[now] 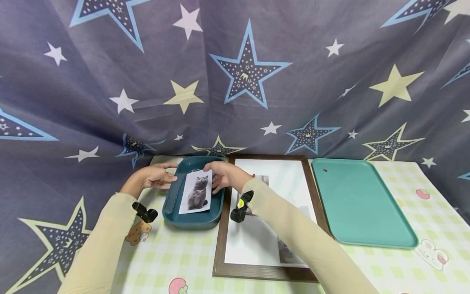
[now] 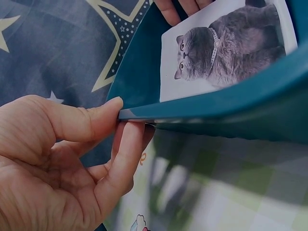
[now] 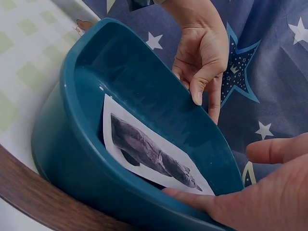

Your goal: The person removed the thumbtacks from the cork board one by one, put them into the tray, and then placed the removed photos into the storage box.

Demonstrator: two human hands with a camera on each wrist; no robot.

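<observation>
A deep teal plastic basin (image 1: 172, 212) stands at the left of the table. In it is a photo of a grey cat (image 1: 198, 192), printed on white card. My left hand (image 1: 157, 176) pinches the basin's left rim, its thumb on top and a finger beneath, as the left wrist view (image 2: 72, 144) shows. My right hand (image 1: 222, 175) reaches over the opposite rim, fingers at the photo's edge. In the right wrist view the right hand's (image 3: 269, 192) digits are spread wide apart, one by the photo. Whether it touches the photo is unclear.
Right of the basin lies a brown-framed white board (image 1: 271, 245) with pictures on it, partly under my right forearm. A flat green tray (image 1: 367, 204) with a tiny red item (image 1: 325, 170) lies farther right. A star-patterned curtain (image 1: 312, 81) hangs behind.
</observation>
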